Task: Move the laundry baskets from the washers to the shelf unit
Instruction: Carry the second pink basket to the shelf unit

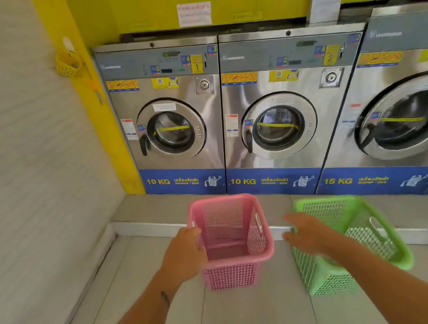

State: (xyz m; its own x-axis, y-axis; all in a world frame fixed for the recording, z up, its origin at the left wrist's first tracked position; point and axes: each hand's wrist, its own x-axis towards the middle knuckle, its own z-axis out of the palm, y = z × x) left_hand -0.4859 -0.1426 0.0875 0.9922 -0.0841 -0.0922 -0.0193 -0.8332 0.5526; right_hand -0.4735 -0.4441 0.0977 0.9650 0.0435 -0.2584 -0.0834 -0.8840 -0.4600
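Pink basket (232, 241) & green basket (351, 242): perforated plastic, tapered square w/ rolled rims, standing on pale floor tiles (248, 315) below steel front-load washers (269, 120). Left hand (184, 253) curled over pink rim at its 9 o'clock, gripping. Right hand (311, 233) fingers spread, over green rim's 9 o'clock edge; contact unclear. Baskets apart; clear tile at 6 o'clock, wall (31, 179) at 9.

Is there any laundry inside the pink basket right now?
No, the pink basket is empty; its bare floor and mesh walls show through the open top.
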